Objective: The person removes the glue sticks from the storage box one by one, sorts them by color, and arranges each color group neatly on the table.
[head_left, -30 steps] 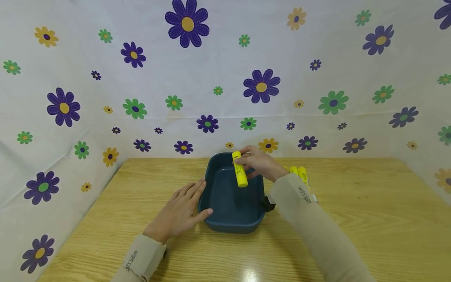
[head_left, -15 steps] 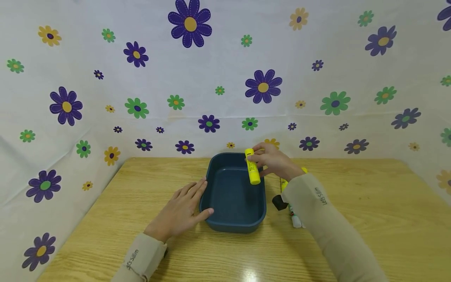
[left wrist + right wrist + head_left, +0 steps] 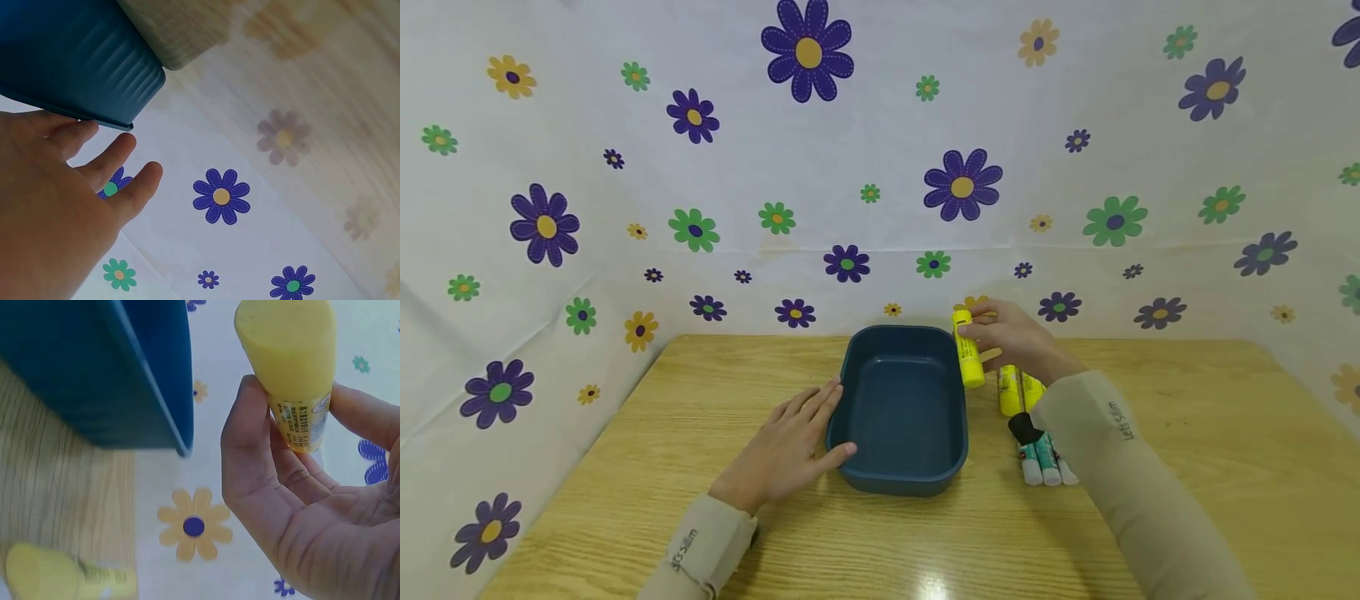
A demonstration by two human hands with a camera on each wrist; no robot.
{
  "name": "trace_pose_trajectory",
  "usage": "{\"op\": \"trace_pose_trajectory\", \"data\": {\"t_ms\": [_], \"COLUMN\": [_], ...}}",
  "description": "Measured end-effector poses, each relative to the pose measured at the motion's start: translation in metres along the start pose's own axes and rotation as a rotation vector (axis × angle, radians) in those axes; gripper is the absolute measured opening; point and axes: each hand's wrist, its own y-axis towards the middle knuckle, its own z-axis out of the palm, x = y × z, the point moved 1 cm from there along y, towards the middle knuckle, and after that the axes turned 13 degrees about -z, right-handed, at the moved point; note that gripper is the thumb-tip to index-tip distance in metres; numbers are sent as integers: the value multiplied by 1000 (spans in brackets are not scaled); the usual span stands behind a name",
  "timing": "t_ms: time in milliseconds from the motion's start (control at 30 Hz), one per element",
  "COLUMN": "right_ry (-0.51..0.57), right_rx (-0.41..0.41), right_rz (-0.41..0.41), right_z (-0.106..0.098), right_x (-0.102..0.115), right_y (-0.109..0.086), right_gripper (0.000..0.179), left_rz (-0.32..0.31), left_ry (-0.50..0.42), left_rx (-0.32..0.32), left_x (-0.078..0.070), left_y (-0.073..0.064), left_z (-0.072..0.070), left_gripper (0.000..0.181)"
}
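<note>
A yellow glue stick (image 3: 967, 350) is pinched between the thumb and fingers of my right hand (image 3: 1018, 340). It is held tilted in the air beside the right rim of a dark blue plastic bin (image 3: 901, 485), and in the right wrist view the glue stick (image 3: 290, 369) stands apart from the bin's wall (image 3: 69, 375). My left hand (image 3: 782, 454) rests against the bin's left rim, fingers extended. The left wrist view has that hand (image 3: 62, 206) touching the rim. No items show inside the bin. Two more yellow glue sticks (image 3: 1010, 392) lie right of the bin, partly behind the right sleeve.
Several white-and-green glue sticks (image 3: 1047, 462) lie in a row nearer me, beside the black strap (image 3: 1024, 428) at my right wrist. The wooden table (image 3: 1187, 467) meets a flower-print cloth (image 3: 880, 150) at its back and left edges.
My right hand has carried the glue stick rightward, from above the bin to beyond its right rim. Glue sticks formerly behind the sleeve now show. The left hand stays on the rim.
</note>
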Motion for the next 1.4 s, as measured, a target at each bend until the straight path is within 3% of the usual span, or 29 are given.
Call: {"op": "trace_pose_trajectory", "data": {"t_ms": [933, 1400], "right_ry": [-44, -93], "right_rx": [-83, -159], "right_rz": [24, 91], "right_z": [-76, -93], "right_x": [-47, -67], "right_y": [-31, -43], "right_gripper": [73, 70], "left_rz": [-6, -6], "left_ry": [-16, -3], "left_rx": [1, 8], "left_x": [0, 0], "left_y": [-1, 1], "left_z": [1, 2], "left_gripper": [85, 84]}}
